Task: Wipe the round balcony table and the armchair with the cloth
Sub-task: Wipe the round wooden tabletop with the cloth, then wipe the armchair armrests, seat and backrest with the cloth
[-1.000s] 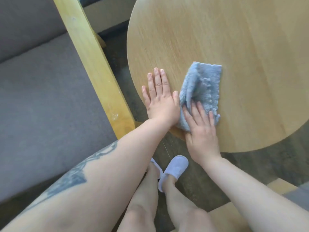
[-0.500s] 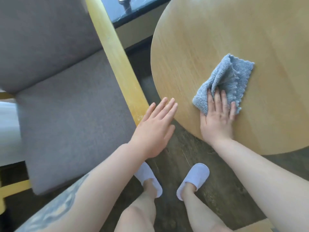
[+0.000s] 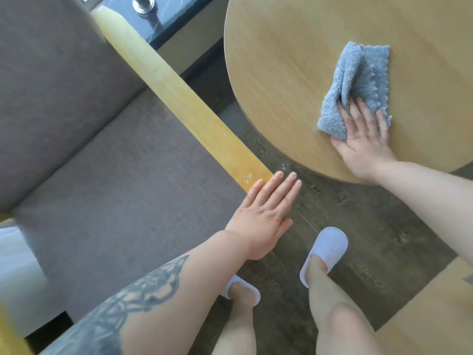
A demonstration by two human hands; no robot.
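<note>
A crumpled blue cloth (image 3: 358,83) lies on the round wooden table (image 3: 281,60) near its front edge. My right hand (image 3: 363,134) presses flat on the cloth's near end, fingers straight. At the left stands the armchair, with a grey seat cushion (image 3: 115,188) and a yellow wooden armrest (image 3: 179,98). My left hand (image 3: 263,213) hovers flat with straight fingers at the near end of that armrest, holding nothing; whether it touches the wood I cannot tell.
Dark stone-look floor (image 3: 371,221) runs between chair and table. My feet in white slippers (image 3: 325,249) stand on it. A second wooden surface (image 3: 435,316) shows at the lower right. A dark ledge with a metal base (image 3: 143,5) sits at the top.
My left hand has left the table and moved left to the armrest's end. My right hand has slid the cloth further right across the table. The view has swung left.
</note>
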